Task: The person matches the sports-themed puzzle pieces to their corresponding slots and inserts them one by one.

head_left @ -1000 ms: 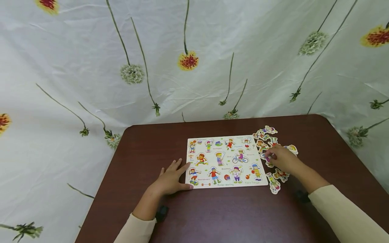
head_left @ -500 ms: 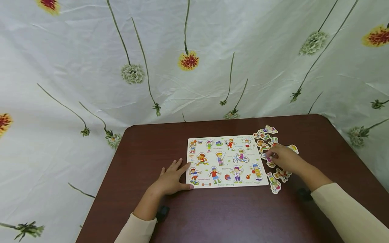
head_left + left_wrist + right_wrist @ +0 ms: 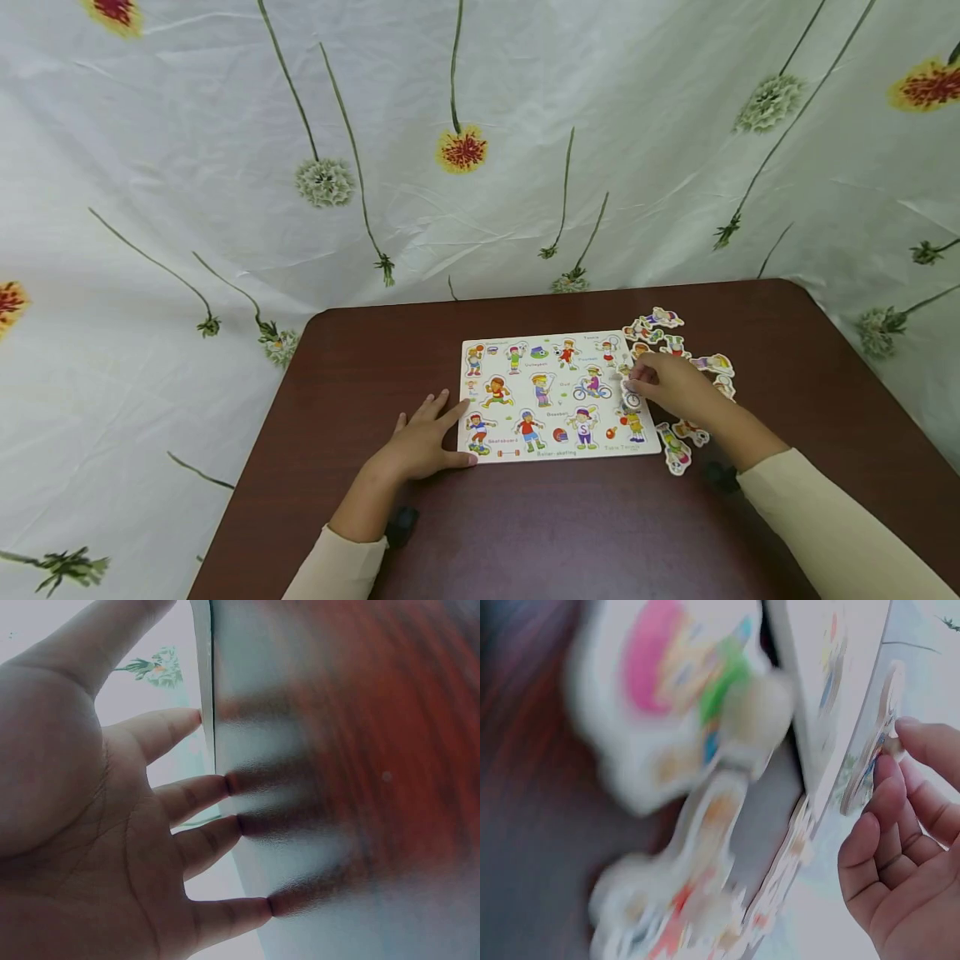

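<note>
Faint sport names on the puzzle board [image 3: 557, 396] stay mostly unreadable.

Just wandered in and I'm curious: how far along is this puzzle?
Barely begun, it seems. The board lies on the table, and I can't tell which slots are filled. In hand: the right hand pinches one piece over the board's right edge, while the left hand lies flat at its left edge. Left to do: the loose pieces lying right of the board.

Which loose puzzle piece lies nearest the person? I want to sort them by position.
The piece just off the board's near right corner, in front of the right hand. The other loose pieces lie farther back, beside and beyond that hand.
</note>
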Action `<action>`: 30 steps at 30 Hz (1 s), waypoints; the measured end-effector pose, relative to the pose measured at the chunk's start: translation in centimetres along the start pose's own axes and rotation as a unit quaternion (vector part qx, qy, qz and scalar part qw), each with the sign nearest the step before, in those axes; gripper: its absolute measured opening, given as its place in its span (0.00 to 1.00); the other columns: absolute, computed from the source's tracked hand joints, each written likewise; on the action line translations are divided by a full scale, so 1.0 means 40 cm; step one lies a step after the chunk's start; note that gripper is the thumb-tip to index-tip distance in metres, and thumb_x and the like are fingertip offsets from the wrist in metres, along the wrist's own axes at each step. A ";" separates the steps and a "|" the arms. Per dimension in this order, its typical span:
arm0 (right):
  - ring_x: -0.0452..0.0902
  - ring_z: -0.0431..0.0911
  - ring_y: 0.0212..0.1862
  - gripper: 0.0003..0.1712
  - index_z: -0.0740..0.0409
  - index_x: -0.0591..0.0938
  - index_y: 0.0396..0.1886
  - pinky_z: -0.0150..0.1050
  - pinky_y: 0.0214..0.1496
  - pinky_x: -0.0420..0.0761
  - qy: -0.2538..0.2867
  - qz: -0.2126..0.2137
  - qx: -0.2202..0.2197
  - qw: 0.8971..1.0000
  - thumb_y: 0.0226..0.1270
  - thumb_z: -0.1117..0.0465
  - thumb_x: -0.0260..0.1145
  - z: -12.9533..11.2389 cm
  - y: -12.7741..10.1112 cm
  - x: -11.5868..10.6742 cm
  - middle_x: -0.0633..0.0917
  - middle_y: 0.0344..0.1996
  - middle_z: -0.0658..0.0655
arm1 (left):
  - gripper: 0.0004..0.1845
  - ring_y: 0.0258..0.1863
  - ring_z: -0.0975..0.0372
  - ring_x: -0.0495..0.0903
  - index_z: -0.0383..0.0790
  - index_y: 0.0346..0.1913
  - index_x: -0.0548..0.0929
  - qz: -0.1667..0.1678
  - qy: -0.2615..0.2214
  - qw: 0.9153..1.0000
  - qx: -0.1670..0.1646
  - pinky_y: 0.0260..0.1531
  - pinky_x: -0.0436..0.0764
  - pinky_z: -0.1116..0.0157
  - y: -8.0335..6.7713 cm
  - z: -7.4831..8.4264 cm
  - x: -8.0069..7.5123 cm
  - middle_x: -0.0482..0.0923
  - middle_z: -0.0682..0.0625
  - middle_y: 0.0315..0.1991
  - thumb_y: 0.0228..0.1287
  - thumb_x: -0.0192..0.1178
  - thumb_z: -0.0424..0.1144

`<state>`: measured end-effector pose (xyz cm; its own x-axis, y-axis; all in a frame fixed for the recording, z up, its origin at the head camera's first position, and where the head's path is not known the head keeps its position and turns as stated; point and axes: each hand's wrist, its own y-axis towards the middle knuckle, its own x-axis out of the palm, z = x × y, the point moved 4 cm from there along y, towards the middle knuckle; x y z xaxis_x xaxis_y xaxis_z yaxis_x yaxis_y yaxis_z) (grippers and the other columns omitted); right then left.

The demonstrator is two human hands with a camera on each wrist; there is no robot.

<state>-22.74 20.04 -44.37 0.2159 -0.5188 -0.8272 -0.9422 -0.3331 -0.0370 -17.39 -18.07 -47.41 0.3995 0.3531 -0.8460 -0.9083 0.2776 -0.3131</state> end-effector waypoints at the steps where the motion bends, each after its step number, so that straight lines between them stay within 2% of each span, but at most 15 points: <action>1: 0.73 0.42 0.30 0.06 0.57 0.82 0.36 0.37 0.33 0.73 0.007 0.002 0.006 1.000 0.71 0.60 0.67 -0.005 0.006 0.006 0.82 0.28 0.52 | 0.49 0.83 0.46 0.43 0.56 0.80 0.60 0.000 -0.001 1.000 0.000 0.73 0.43 0.30 0.000 0.000 0.000 0.46 0.42 0.83 0.58 0.71 0.60; 7: 0.74 0.43 0.30 0.08 0.57 0.81 0.35 0.37 0.34 0.73 0.027 0.013 0.031 0.999 0.72 0.58 0.67 -0.028 0.040 0.039 0.82 0.29 0.53 | 0.49 0.83 0.46 0.44 0.57 0.80 0.60 0.000 0.000 1.000 0.002 0.73 0.43 0.30 0.000 -0.003 0.000 0.46 0.42 0.83 0.58 0.71 0.60; 14: 0.71 0.44 0.26 0.10 0.56 0.80 0.32 0.36 0.30 0.71 0.032 0.022 0.048 0.998 0.71 0.56 0.67 -0.051 0.077 0.077 0.80 0.24 0.52 | 0.49 0.83 0.46 0.43 0.57 0.80 0.59 -0.003 -0.001 1.000 -0.001 0.74 0.43 0.30 0.000 -0.006 0.001 0.45 0.43 0.83 0.58 0.71 0.60; 21: 0.72 0.44 0.28 0.12 0.57 0.79 0.31 0.35 0.31 0.70 0.042 0.009 0.072 0.997 0.70 0.55 0.68 -0.065 0.100 0.106 0.80 0.25 0.53 | 0.49 0.83 0.45 0.43 0.57 0.80 0.59 -0.003 -0.002 1.000 0.003 0.73 0.43 0.30 -0.001 -0.004 -0.001 0.46 0.42 0.83 0.58 0.71 0.60; 30: 0.72 0.44 0.28 0.12 0.57 0.79 0.29 0.35 0.30 0.70 0.012 -0.005 0.081 0.997 0.70 0.56 0.68 -0.074 0.104 0.119 0.80 0.25 0.53 | 0.49 0.83 0.46 0.43 0.57 0.80 0.59 -0.004 -0.004 1.000 0.002 0.74 0.42 0.30 -0.002 -0.005 -0.002 0.45 0.43 0.83 0.59 0.70 0.60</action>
<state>-24.88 13.86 -46.80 0.2291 -0.5353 -0.8130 -0.9688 -0.2068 -0.1368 -17.37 -18.28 -47.40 0.4077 0.3575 -0.8402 -0.9045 0.2845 -0.3178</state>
